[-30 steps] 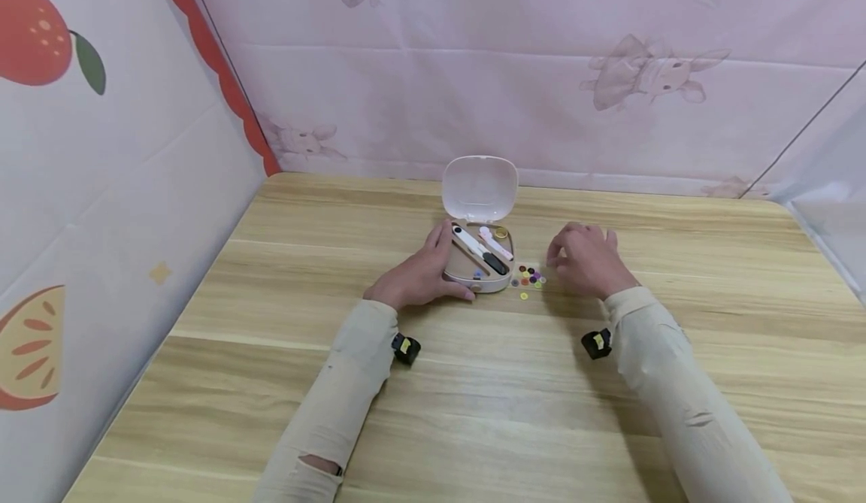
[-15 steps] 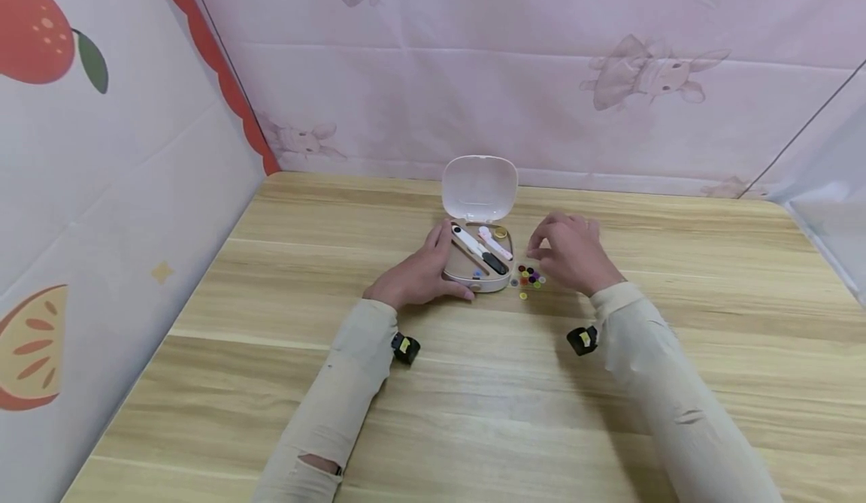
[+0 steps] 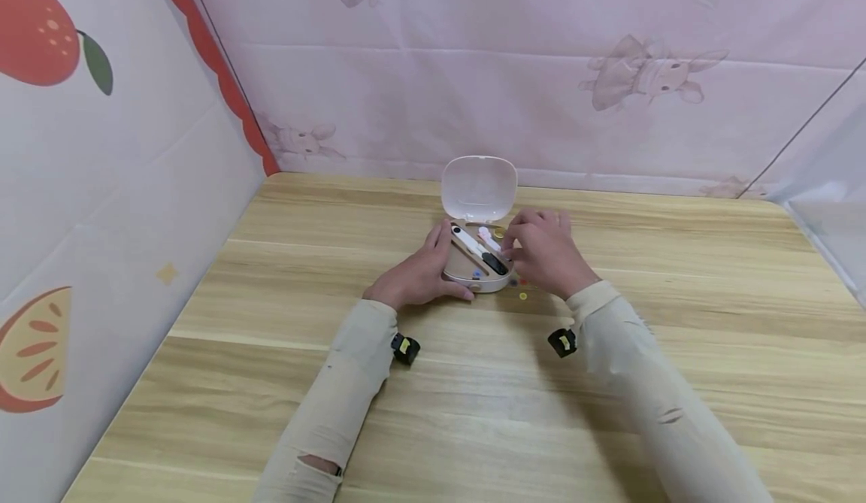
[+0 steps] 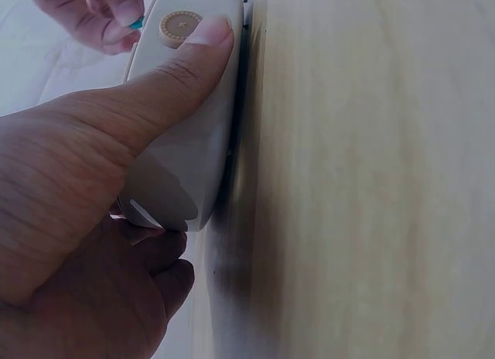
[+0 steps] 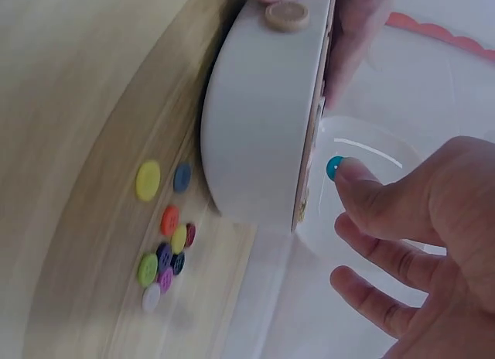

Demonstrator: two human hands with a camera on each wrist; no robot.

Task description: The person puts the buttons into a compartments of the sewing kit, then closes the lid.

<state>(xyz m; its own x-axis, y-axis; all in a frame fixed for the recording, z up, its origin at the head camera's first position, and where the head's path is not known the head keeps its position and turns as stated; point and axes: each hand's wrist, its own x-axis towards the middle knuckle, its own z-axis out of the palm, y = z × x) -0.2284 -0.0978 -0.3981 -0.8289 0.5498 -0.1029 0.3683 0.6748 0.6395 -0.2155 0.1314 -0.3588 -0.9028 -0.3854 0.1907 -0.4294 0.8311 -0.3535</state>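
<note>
"So, what's changed?"

"Compared with half a second ago, the right hand (image 3: 544,255) has moved towards nine o'clock, bringing its fingertips from beside the open white rounded plastic case (image 3: 490,286) to its three o'clock rim."

"Carrying anything?"

"Yes, its fingertips pinch a small round turquoise button (image 5: 334,168), up by the case's top and apart from it in the right wrist view."

"And the left hand (image 3: 419,268)?"

"Unmoved. It grips the case from about eight o'clock, thumb along the front wall beside the round brown clasp (image 4: 176,28)."

"Is anything in the way?"

"Not the lid (image 3: 479,187); that stands raised at twelve. Inside, a long white tool with a black end (image 3: 467,240) slants from eleven o'clock to four."

"Then what does the shift mean?"

"I'd judge the carry has practically reached the case, but the release isn't done. The steadied case should help with something so small. More loose multicoloured round buttons (image 5: 164,255) lie on the pale wooden worktop (image 3: 473,413) at four o'clock, partly hidden by the right hand in the head view."
</note>
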